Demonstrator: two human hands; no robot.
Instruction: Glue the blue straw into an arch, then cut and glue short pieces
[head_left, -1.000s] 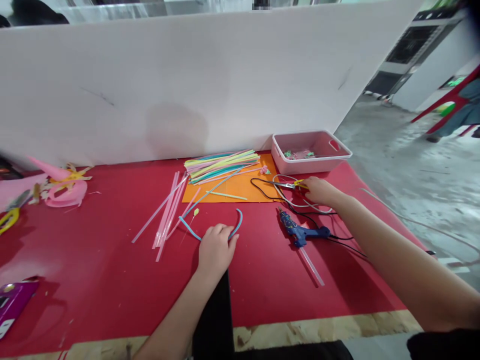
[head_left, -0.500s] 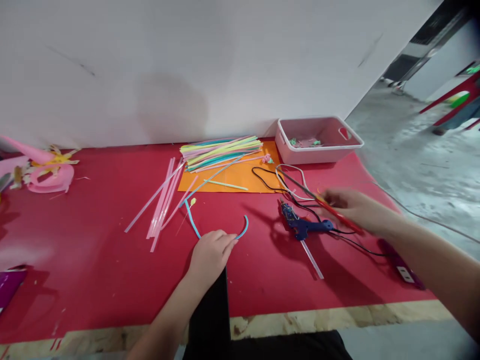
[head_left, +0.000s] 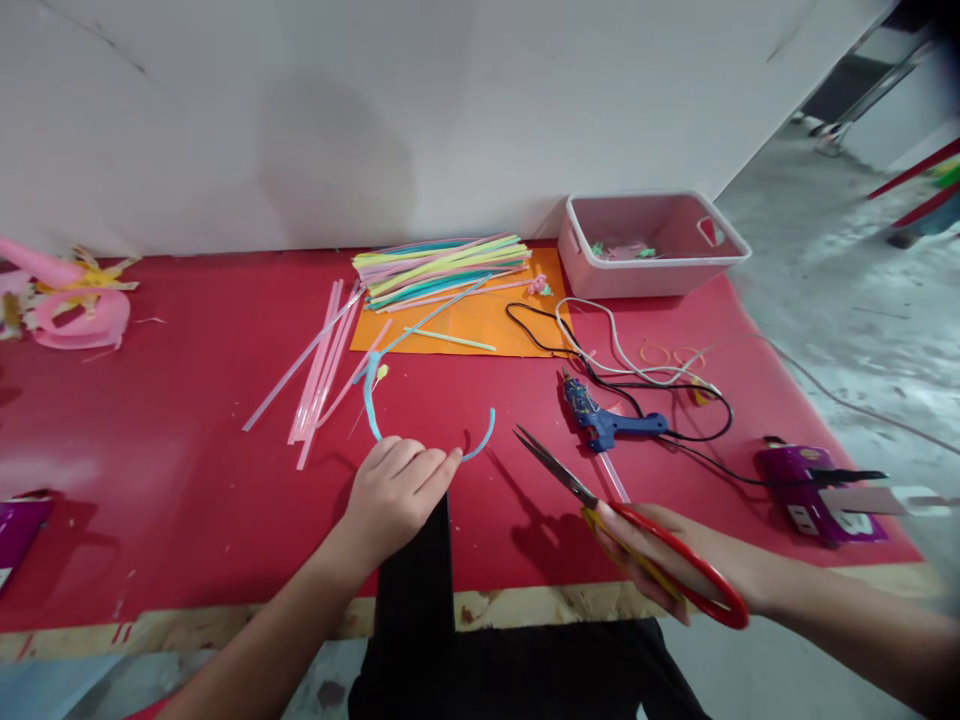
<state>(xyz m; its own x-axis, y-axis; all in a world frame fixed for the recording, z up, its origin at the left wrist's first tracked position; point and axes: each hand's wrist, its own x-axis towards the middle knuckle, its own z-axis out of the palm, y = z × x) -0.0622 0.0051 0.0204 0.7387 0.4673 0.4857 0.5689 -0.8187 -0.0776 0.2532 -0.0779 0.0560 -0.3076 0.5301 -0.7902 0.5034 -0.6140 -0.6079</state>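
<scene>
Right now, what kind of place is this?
Most likely a craft workbench in a workshop or garage-like space: a red table holds a pile of coloured straws, a blue glue gun and a pink bin. The right hand holds scissors; bare concrete floor alongside.

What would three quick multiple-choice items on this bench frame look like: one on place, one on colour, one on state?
1. Where does the glue gun lie?
A. in the pink tray
B. on the red table, right of the bent blue straw
C. on the orange sheet

2. What colour are the scissors' handles?
A. red and yellow
B. blue
C. green

3. What is the state of the right hand?
A. empty, flat on the table
B. holding the glue gun
C. holding the scissors, blades pointing toward the straw

Key: 1 B, it rests on the red table beside the bent blue straw. 2 A, the scissors show a red loop and a yellow one. 3 C, the right hand grips them while the left hand pins the straw.
</scene>
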